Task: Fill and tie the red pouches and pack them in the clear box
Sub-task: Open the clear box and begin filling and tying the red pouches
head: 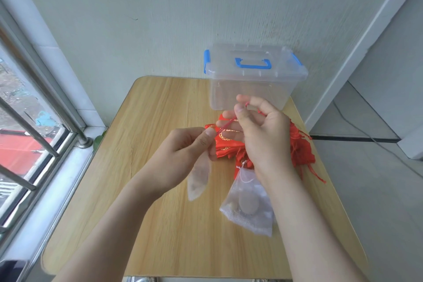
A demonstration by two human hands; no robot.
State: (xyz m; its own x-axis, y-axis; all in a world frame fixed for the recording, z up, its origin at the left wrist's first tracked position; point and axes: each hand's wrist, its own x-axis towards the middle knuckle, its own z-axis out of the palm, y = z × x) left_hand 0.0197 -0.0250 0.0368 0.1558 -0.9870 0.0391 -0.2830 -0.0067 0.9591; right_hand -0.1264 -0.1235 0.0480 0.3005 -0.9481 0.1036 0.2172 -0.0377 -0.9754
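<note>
Red string runs tight between both hands so a knot can be made: the left hand pinches one end with thumb and finger, and the right hand hooks the other end round its curled fingers. Right under the hands lies the heap of red pouches, with a white net bag just below the right wrist. Past the fingertips stands the clear box, lid shut, ready for packing.

Light wooden tabletop with rounded corners, clear box at its far edge, lid on, blue handle and latches, heap of red pouches just before the box, white mesh bag nearer, brownish lumps inside.
</note>
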